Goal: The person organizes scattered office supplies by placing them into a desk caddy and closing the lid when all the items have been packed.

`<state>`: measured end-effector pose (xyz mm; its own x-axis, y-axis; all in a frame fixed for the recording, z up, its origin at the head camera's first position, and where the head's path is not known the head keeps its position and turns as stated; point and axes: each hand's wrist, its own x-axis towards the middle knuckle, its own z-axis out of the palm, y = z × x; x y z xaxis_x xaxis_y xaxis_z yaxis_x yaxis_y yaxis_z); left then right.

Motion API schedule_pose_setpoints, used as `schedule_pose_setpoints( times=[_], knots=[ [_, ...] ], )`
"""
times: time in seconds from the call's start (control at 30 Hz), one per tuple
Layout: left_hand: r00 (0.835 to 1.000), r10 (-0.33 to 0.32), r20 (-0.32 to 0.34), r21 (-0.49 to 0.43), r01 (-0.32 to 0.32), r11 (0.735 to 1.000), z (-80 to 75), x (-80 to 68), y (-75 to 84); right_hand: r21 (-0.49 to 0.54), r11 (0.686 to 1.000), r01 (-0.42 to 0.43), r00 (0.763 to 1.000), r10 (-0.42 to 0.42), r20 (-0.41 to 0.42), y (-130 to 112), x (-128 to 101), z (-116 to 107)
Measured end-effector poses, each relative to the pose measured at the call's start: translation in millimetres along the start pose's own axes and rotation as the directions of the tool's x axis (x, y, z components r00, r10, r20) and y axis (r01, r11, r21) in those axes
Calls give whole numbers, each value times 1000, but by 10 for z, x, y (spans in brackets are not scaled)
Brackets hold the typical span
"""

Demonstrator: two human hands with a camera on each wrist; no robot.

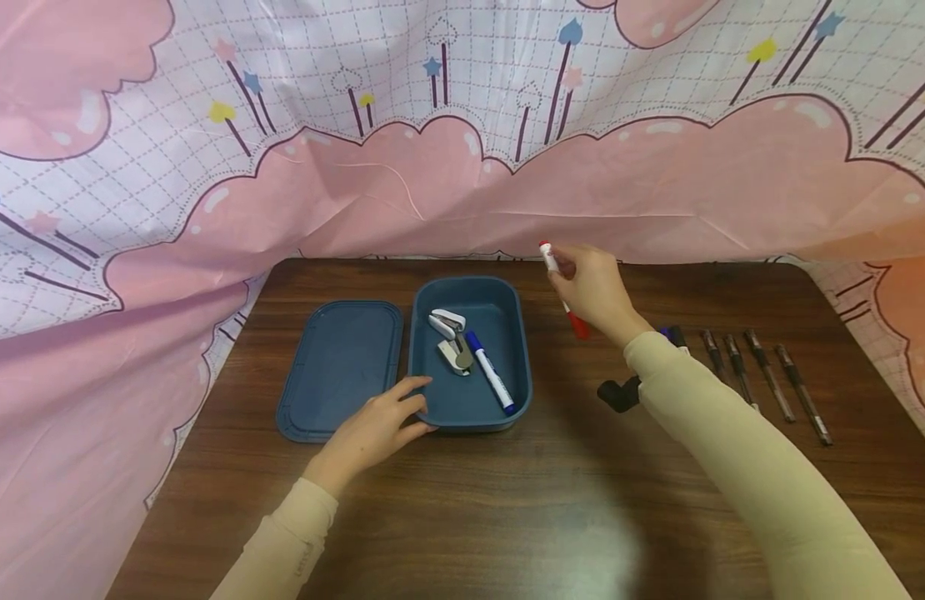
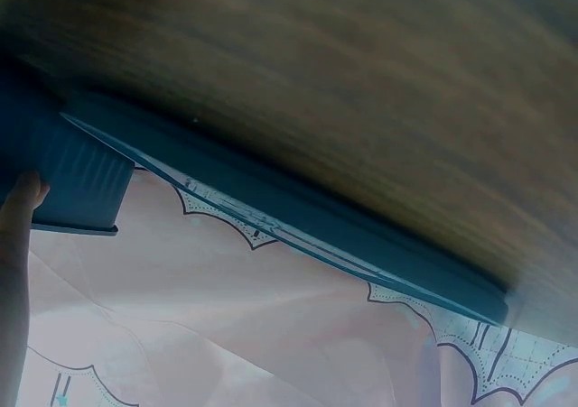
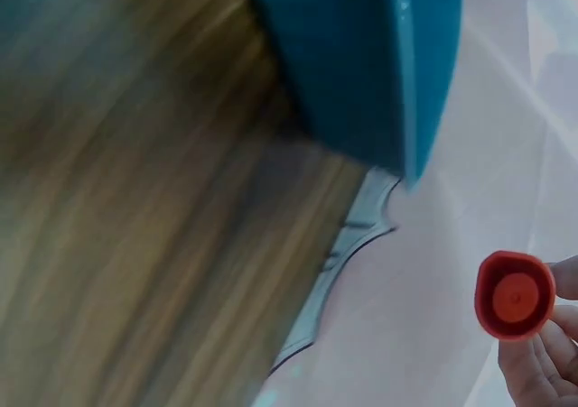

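My right hand (image 1: 593, 292) holds a red-capped white marker (image 1: 549, 254) in the air just right of the blue tray (image 1: 517, 333). The marker's red end (image 3: 515, 295) shows between my fingers in the right wrist view. Inside the tray lie a white stapler (image 1: 451, 337) and a blue-capped marker (image 1: 491, 372). My left hand (image 1: 380, 421) rests at the tray's near left corner, thumb on the rim. The blue lid (image 1: 341, 367) lies flat to the tray's left. The left wrist view shows a fingertip (image 2: 23, 195) against the tray wall (image 2: 81, 177).
Several dark pens (image 1: 766, 375) lie in a row on the wooden table (image 1: 507, 500) at the right, near a small black object (image 1: 618, 393). A pink patterned cloth (image 1: 462, 167) hangs behind and drapes over the table's left side.
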<state>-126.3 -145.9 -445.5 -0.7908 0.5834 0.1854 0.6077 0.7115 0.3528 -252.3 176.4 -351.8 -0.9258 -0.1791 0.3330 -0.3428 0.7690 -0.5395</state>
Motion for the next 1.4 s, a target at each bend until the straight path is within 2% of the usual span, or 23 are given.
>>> schedule_pose_setpoints(
  times=[0.37, 0.73, 0.93, 1.07, 1.4],
  knots=[
    [1000, 13, -8, 5, -12, 1000, 14, -7, -6, 29, 998, 62, 998, -62, -15, -424, 206, 66],
    [1000, 1, 1, -9, -1, 1000, 10, -10, 8, 61, 995, 83, 995, -86, 42, -704, 233, 257],
    [1000, -4, 1, -6, 4, 1000, 1, -9, 13, 77, 990, 121, 987, -128, 99, -779, 166, 439],
    [1000, 7, 0, -5, -7, 1000, 4, -4, 8, 48, 990, 135, 979, -140, 146, -808, 108, 523],
    [1000, 15, -6, -7, -16, 1000, -8, -2, 5, 23, 988, 150, 966, -152, 210, -757, -41, 705]
  ],
)
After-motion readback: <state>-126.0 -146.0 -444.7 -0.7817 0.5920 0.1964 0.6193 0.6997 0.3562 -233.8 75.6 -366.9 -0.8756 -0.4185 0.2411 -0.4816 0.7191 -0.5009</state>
